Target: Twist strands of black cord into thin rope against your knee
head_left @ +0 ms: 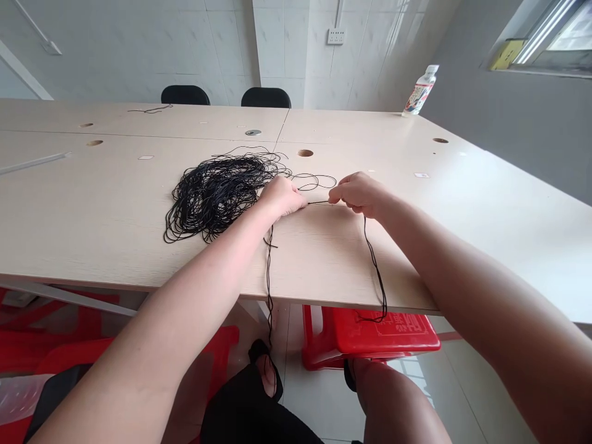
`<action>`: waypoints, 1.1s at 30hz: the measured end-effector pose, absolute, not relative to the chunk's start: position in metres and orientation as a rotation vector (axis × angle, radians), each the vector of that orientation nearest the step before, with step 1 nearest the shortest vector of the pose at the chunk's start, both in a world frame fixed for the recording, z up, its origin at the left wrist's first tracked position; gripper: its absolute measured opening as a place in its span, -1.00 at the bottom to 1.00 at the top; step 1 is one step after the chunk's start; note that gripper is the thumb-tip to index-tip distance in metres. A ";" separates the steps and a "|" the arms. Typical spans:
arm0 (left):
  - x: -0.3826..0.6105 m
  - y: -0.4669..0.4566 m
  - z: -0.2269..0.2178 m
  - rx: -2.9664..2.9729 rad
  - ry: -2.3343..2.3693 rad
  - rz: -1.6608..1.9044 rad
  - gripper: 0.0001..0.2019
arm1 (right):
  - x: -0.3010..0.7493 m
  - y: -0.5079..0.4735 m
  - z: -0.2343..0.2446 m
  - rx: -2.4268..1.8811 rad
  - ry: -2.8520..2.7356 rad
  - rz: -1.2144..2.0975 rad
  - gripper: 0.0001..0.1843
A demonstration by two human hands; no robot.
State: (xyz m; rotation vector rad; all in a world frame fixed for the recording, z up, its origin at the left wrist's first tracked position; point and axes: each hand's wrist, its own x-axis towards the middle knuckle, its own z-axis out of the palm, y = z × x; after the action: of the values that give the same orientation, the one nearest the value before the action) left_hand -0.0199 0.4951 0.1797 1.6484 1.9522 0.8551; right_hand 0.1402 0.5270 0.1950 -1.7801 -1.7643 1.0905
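Observation:
A tangled pile of thin black cord [217,191] lies on the pale wooden table [115,203]. My left hand [283,197] rests at the pile's right edge, its fingers pinched on a strand. My right hand [358,193] is closed on the same strand, a short taut piece [318,202] stretched between the two hands. From each hand a length of cord hangs over the table's front edge, one braided-looking length [269,277] under my left hand and a loop [377,277] under my right.
A plastic bottle [420,91] stands at the far right of the table. Two black chair backs [265,97] show behind it. Round cable holes [305,152] dot the tabletop. A red plastic stool [383,336] sits under the front edge.

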 end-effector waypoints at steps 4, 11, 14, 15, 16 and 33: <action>-0.018 0.497 0.179 1.650 1.987 0.849 -0.84 | 0.140 0.528 0.193 -1.761 -1.758 1.091 -0.70; -0.016 0.494 0.183 1.609 2.028 0.804 -0.79 | 0.138 0.528 0.191 -1.832 -1.831 1.015 -0.74; -0.016 0.495 0.183 1.597 2.026 0.797 -0.78 | 0.136 0.527 0.192 -1.853 -1.847 0.978 -0.74; -0.015 0.495 0.183 1.596 2.027 0.800 -0.79 | 0.136 0.526 0.192 -1.853 -1.851 0.976 -0.74; -0.015 0.495 0.183 1.597 2.030 0.806 -0.79 | 0.135 0.526 0.191 -1.851 -1.854 0.976 -0.74; -0.016 0.499 0.179 1.524 2.041 0.876 -0.83 | 0.137 0.537 0.187 -1.755 -1.847 1.034 -0.70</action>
State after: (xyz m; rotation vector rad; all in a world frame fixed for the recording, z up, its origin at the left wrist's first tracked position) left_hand -0.0158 0.4990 0.1790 1.5243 2.0410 0.8758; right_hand 0.1372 0.5372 0.1867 -1.7550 -1.8468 1.0338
